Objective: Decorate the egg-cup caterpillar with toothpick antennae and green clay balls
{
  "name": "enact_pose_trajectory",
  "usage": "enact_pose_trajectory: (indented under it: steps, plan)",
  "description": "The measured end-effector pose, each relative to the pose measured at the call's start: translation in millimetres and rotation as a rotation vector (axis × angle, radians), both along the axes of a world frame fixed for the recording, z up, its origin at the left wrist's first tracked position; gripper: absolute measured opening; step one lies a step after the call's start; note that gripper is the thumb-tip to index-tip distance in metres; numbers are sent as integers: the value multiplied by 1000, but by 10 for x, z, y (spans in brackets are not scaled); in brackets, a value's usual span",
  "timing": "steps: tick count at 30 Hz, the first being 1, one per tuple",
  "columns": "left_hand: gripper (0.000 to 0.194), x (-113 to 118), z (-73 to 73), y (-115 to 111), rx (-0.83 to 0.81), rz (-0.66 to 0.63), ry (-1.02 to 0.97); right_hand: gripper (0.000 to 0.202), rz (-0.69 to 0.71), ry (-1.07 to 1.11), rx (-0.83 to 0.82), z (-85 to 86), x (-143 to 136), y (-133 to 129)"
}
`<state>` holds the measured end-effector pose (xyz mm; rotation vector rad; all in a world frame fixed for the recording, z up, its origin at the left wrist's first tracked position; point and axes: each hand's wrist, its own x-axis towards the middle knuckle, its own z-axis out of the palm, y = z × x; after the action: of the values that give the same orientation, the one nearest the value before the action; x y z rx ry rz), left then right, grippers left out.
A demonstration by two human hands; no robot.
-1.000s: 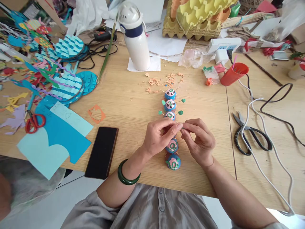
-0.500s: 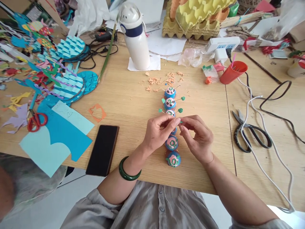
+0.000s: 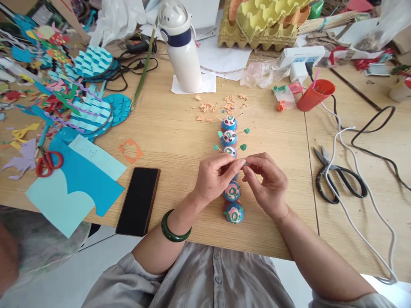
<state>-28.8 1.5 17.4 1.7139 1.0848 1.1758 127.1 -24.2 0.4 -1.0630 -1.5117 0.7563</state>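
Observation:
A column of several blue domed pieces with pink and green decoration (image 3: 231, 191) runs away from me down the table. From the farther ones, thin sticks tipped with small green blobs (image 3: 243, 147) poke out sideways. Above the middle of the column my left hand (image 3: 215, 174) and my right hand (image 3: 267, 183) meet fingertip to fingertip. Pinched between them is a small green piece of what looks like clay (image 3: 245, 163), mostly covered by the fingers. My hands hide the domes beneath them.
A phone (image 3: 138, 201), blue paper sheets (image 3: 93, 184) and red scissors (image 3: 49, 163) lie at left. Orange shavings (image 3: 208, 107) and a white bottle (image 3: 183, 55) are beyond the column. Black scissors (image 3: 340, 173), white cable (image 3: 349, 154) and a red cup (image 3: 316, 95) are at right.
The fingertips have shifted very slightly on the small green piece, and both hands stay over the column. The camera view has moved a little; nothing else has visibly changed.

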Motion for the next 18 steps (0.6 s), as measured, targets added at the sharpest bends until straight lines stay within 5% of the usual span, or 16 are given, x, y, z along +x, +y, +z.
enact_pose_trajectory:
  steps: [13,18]
  plan:
    - [33,-52,11,21,-130,-50,-52,14,22,11,-15,17,14,4]
    - [25,-30,-2,33,-90,92,-126,9,-62,156,-83,35,3,28]
